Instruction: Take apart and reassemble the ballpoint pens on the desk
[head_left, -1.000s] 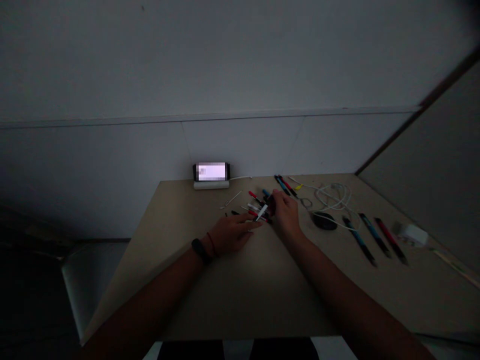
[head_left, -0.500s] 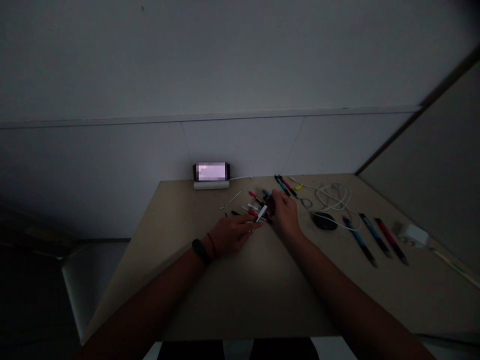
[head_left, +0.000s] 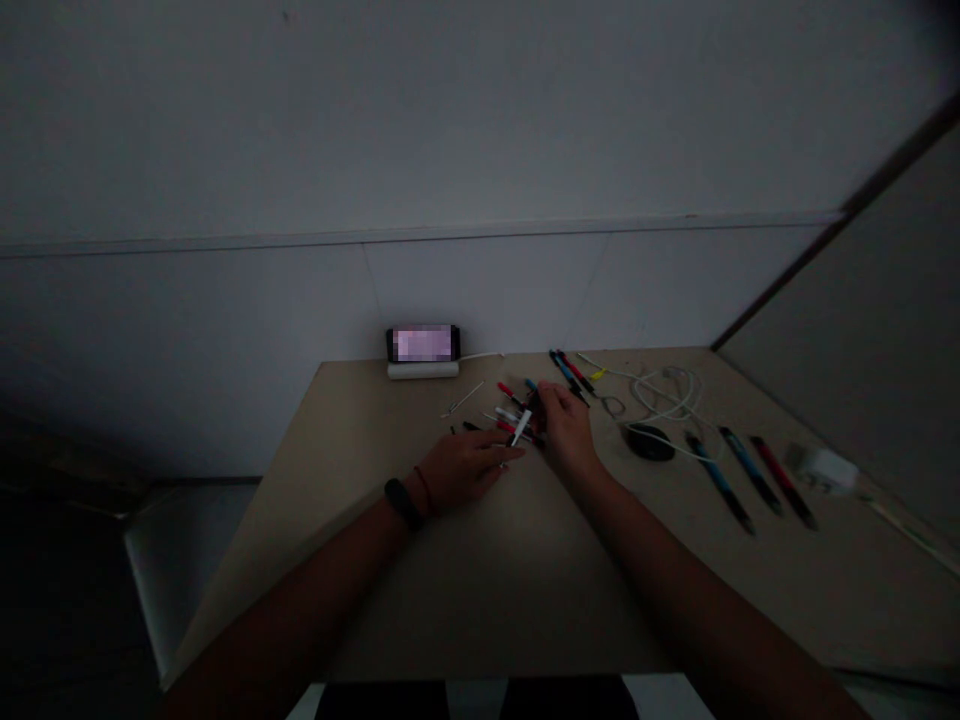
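Observation:
My left hand (head_left: 466,467) is closed, pinching a slim white-and-black pen part (head_left: 522,428) that leans up to the right. Close by on the right, my right hand (head_left: 568,428) has its fingers pressed together on a small dark piece (head_left: 535,402), too dim to name, near the top of the white part. Whether the two pieces touch, I cannot tell. Beneath and behind my hands lie several loose pen parts, among them a red-and-black one (head_left: 508,390) and a white one (head_left: 505,415). Some of this pile is hidden by my fingers.
A phone (head_left: 424,344) stands on a light grey base at the table's back edge. Assembled pens (head_left: 782,482) lie at the right, others (head_left: 574,370) at the back. Nearby are a coiled white cable (head_left: 675,408), a black mouse-like object (head_left: 649,442) and a white plug (head_left: 827,469).
The white-and-black pen part has tipped slightly more upright in my left hand. My right hand has shifted a little to the left. The things on the table look the same.

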